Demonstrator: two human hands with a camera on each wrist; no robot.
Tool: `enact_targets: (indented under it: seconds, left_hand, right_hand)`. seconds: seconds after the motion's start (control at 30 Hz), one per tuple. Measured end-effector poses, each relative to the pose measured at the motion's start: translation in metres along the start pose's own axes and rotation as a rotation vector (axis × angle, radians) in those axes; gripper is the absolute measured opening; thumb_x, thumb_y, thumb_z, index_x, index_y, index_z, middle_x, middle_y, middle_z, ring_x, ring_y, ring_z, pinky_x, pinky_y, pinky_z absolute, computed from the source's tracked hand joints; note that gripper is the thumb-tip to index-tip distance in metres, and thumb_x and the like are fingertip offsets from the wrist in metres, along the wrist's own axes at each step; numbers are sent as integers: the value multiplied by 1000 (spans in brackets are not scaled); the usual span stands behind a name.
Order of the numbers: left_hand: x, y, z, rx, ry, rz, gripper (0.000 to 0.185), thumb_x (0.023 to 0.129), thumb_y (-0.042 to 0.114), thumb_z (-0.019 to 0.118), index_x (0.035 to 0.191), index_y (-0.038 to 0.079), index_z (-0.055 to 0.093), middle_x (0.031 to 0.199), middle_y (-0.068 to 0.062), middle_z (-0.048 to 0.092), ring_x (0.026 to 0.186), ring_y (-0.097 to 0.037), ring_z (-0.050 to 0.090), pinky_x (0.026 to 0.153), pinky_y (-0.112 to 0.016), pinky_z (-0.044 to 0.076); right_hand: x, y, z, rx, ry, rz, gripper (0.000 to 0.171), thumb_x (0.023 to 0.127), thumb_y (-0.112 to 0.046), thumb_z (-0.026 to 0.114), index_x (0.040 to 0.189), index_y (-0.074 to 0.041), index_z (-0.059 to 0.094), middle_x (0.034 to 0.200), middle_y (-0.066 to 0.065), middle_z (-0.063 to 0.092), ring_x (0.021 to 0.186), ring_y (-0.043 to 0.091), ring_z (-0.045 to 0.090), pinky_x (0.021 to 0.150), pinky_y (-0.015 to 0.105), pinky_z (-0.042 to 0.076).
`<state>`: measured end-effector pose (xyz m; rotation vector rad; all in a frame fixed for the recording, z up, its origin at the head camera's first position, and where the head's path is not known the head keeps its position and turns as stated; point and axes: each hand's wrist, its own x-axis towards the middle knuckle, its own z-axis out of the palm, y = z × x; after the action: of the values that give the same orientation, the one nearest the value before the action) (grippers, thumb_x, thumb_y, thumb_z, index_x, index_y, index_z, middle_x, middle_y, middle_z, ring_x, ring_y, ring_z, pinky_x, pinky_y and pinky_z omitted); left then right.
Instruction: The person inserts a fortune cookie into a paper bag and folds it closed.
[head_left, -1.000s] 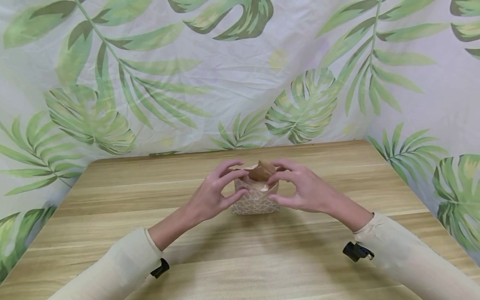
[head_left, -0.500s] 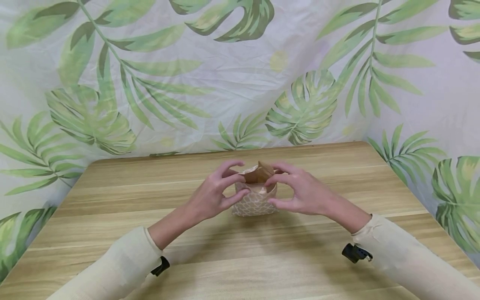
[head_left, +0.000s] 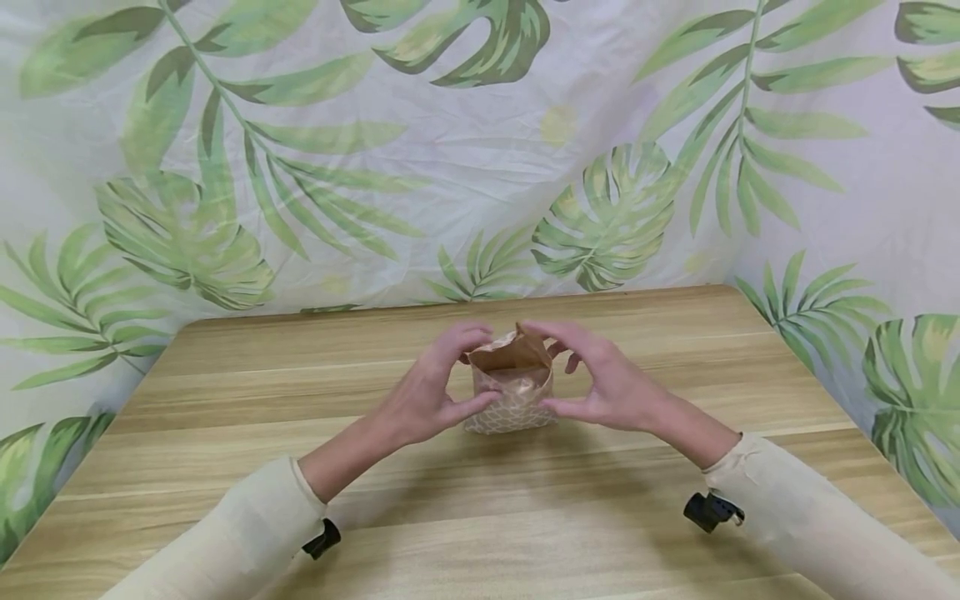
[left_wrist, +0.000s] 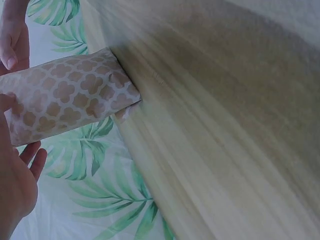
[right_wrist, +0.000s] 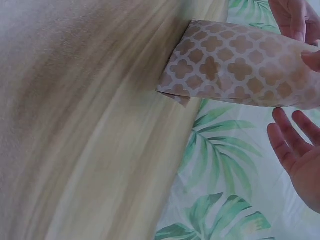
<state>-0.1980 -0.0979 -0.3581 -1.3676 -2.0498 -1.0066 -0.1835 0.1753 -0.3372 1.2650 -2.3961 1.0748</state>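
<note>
A small paper bag (head_left: 512, 407), brown with a white lattice print, stands upright on the table with its mouth open towards me. Its plain brown inside shows, and something pale near the front rim cannot be made out. My left hand (head_left: 429, 392) holds the bag's left side, thumb on the front panel and fingers at the upper rim. On the opposite side, my right hand (head_left: 611, 379) holds it with the thumb low on the front and the index finger at the back rim's peak. In the right wrist view, several right-hand fingers (right_wrist: 290, 137) stand just off the bag's edge.
The wood-grain table (head_left: 480, 517) spreads around the bag. Behind it hangs a white cloth (head_left: 480, 167) with green leaf prints, which also runs along the sides. Black wrist devices (head_left: 322, 540) show under both pale sleeves (head_left: 225, 533).
The bag's mouth has spread wider. My right index finger has moved from inside the mouth to the back rim, and the left fingers have drawn outward to the left edge.
</note>
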Motion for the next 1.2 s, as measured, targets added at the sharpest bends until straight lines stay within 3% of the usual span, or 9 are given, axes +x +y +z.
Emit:
enact_targets:
  seconds: [0.1, 0.23, 0.33, 0.5, 0.63, 0.77, 0.9, 1.0, 1.2]
  left_hand:
    - [-1, 0, 4, -78, 5, -53, 83, 71, -3, 92, 140, -4, 46, 130, -22, 62, 106, -34, 68, 80, -39, 60]
    - [-1, 2, 10, -175, 11, -160, 91, 70, -1, 94, 146, 0, 44, 131, -21, 67, 112, -34, 69, 86, -41, 59]
    - [0, 3, 15, -230, 22, -246, 93, 70, -1, 94, 148, 3, 43, 131, -20, 68, 114, -32, 69, 90, -43, 58]
    - [1, 4, 22, -281, 61, -373, 91, 74, -2, 91, 151, 5, 43, 125, -18, 72, 112, -30, 71, 96, -42, 56]
    - [1, 3, 25, -302, 95, -426, 87, 76, -3, 89, 150, 4, 44, 118, -18, 74, 107, -31, 73, 95, -41, 57]
    - [2, 2, 27, -332, 121, -456, 84, 76, -5, 88, 148, 2, 45, 114, -19, 74, 98, -30, 74, 86, -40, 60]
    - [3, 1, 30, -393, 162, -490, 79, 77, -9, 86, 145, -2, 46, 112, -22, 74, 89, -24, 74, 77, -31, 59]
    - [3, 0, 32, -432, 196, -519, 76, 78, -12, 84, 144, -3, 47, 111, -24, 74, 82, -14, 72, 69, -23, 54]
    - [5, 1, 35, -471, 250, -579, 73, 79, -13, 82, 143, -4, 48, 106, -27, 74, 68, -7, 63, 60, -21, 46]
  right_hand:
    - [0, 5, 3, 59, 36, 14, 102, 74, -5, 92, 159, -3, 34, 136, 19, 63, 107, 29, 68, 76, 38, 58]
    - [0, 10, 8, 136, 52, 62, 109, 73, -6, 94, 161, -4, 30, 128, 18, 69, 110, 31, 69, 81, 42, 58]
    - [0, 13, 14, 188, 69, 107, 107, 75, -4, 93, 161, -3, 30, 124, 17, 71, 111, 30, 70, 86, 40, 58]
    - [-1, 16, 23, 237, 142, 167, 96, 80, 2, 87, 159, -2, 34, 130, 19, 68, 110, 28, 72, 87, 34, 58]
    - [-1, 16, 26, 244, 183, 190, 92, 80, 4, 86, 158, -2, 38, 140, 20, 62, 103, 24, 73, 84, 30, 58]
    - [-1, 16, 28, 238, 202, 194, 89, 81, 3, 85, 157, -3, 40, 137, 20, 63, 99, 21, 74, 84, 30, 58]
    - [0, 18, 31, 255, 227, 184, 85, 83, 5, 83, 156, -1, 41, 106, 13, 74, 93, 20, 76, 81, 30, 59]
    - [0, 19, 33, 263, 251, 181, 84, 83, 7, 83, 155, 1, 41, 80, 6, 73, 76, 16, 74, 77, 29, 58]
    - [0, 20, 36, 250, 299, 219, 82, 81, 6, 84, 152, 1, 45, 61, -1, 62, 52, 8, 55, 62, 26, 50]
